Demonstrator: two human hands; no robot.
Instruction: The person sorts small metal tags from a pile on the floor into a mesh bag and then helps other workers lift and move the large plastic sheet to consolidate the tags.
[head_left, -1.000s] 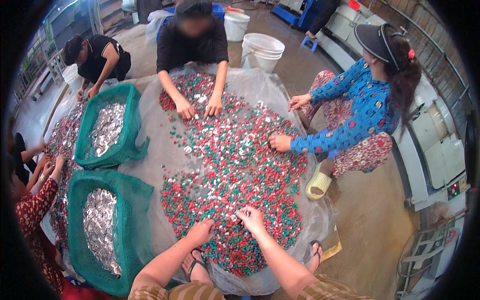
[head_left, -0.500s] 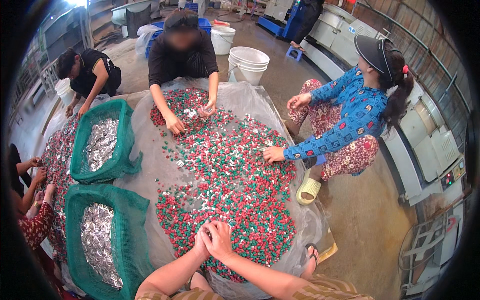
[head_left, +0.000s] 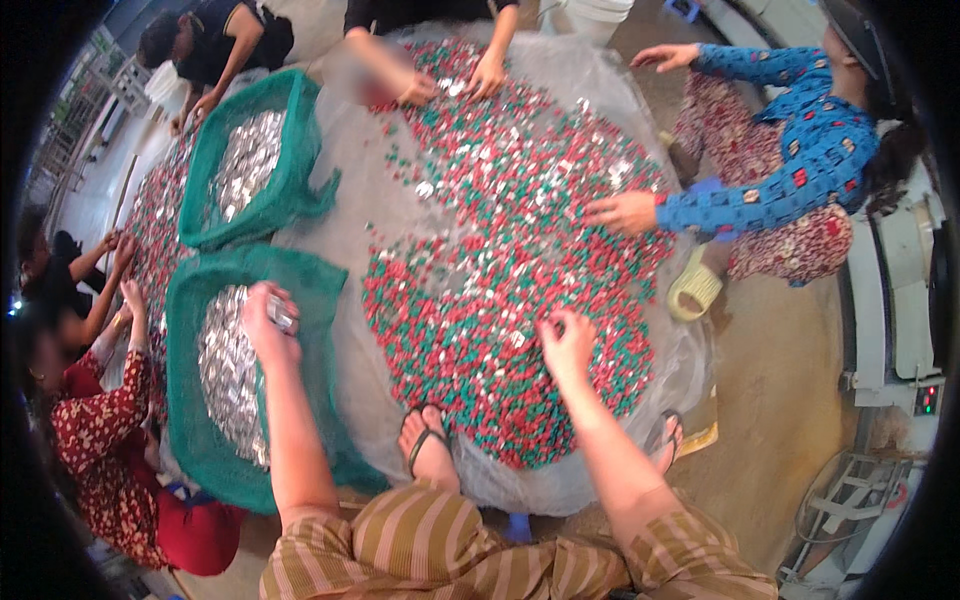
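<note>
My left hand [head_left: 266, 330] is over the inner edge of the near basket [head_left: 335, 330], which is lined with green mesh. Its fingers are curled round small silvery metal pieces [head_left: 283, 317]. More such flat pieces [head_left: 228, 370] fill the basket's floor. Just above a spread of small red and green pellets [head_left: 500, 400] mixed with silvery pieces is my right hand [head_left: 568, 350]. Its fingers are bent in and closed; whatever they hold, if anything, is hidden. The pellets lie on a whitish translucent sheet [head_left: 350, 390].
A second green mesh-lined basket [head_left: 312, 130] stands beyond the near one. Across the pile, one person's hands [head_left: 488, 75] touch the pellets; at right, a blue-sleeved person's hand [head_left: 625, 212] reaches in. Other people work at another pile [head_left: 160, 200] on the left.
My hands were together over the near part of the pile. Now the left has moved left to the near basket, and the right has parted to the right. The view has shifted.
</note>
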